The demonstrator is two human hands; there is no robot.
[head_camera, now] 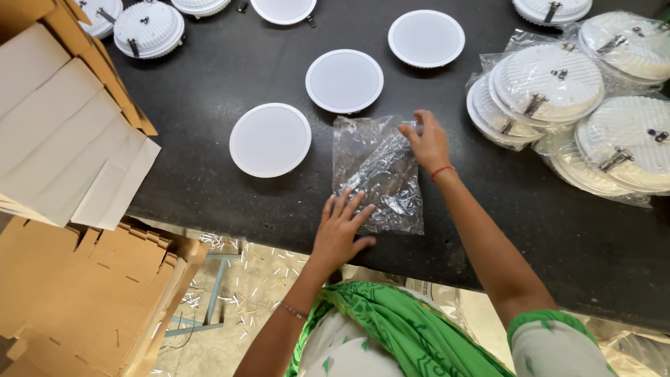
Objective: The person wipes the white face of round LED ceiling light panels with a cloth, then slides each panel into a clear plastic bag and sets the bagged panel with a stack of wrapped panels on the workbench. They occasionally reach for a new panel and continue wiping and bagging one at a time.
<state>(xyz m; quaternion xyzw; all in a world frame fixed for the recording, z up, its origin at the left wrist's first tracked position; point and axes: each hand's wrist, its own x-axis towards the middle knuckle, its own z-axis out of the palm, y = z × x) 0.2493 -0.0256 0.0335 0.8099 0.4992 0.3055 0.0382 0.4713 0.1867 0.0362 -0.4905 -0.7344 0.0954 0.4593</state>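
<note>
— Where are our hands right now?

— Both are on the clear plastic bag (379, 174), which lies flat and crinkled on the black counter (209, 84), close to its near edge. Our left hand (340, 230) rests at the bag's 7 o'clock corner, fingers spread wide and pressed flat, gripping nothing. Our right hand (427, 143) is at the bag's 1 o'clock corner, fingertips pinched together on the plastic there.

— Anything in the bag?

— We cannot tell; it looks flat, with only glare and creases showing.

— What sits around it?

— Three round white light panels lie face up on the counter: one (270, 139) at 9 o'clock from the bag, just beside it; one (344, 81) at 12 o'clock, nearly touching the bag's top edge; one (426, 38) farther off at 1 o'clock. At 3 o'clock, well apart from our right hand, is a heap of bagged lights (558, 98), backs up, with metal spring clips showing through the plastic. More unbagged lights (148, 28) lie backs up at 10 o'clock, near the far edge.

— And to the side?

— A stack of flat cardboard sheets (63, 132) overhangs the counter at 9 o'clock, with brown folded cartons (84, 300) lower down at 8 o'clock.
</note>
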